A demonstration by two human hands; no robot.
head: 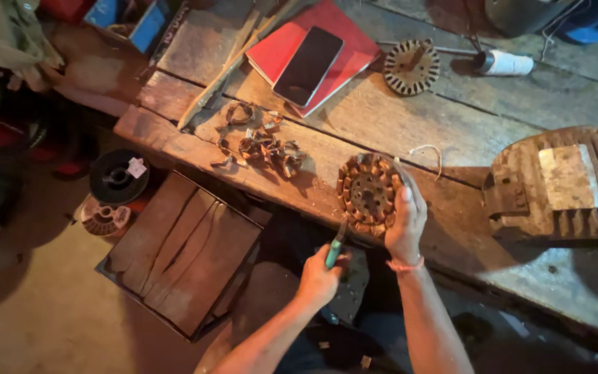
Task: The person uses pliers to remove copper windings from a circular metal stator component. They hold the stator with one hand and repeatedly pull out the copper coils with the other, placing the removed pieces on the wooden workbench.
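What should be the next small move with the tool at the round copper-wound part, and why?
Probably push the green-handled tool in the left hand under the lower windings of the wound stator. Its tip already touches that edge, the right hand steadies the part, and pulled copper scraps lie nearby.

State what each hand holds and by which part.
The right hand grips the round copper-wound stator by its right rim. The left hand holds a green-handled tool by its handle.

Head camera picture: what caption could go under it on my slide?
Right hand steadies a copper-wound stator on a wooden bench; left hand holds a green-handled tool to it.
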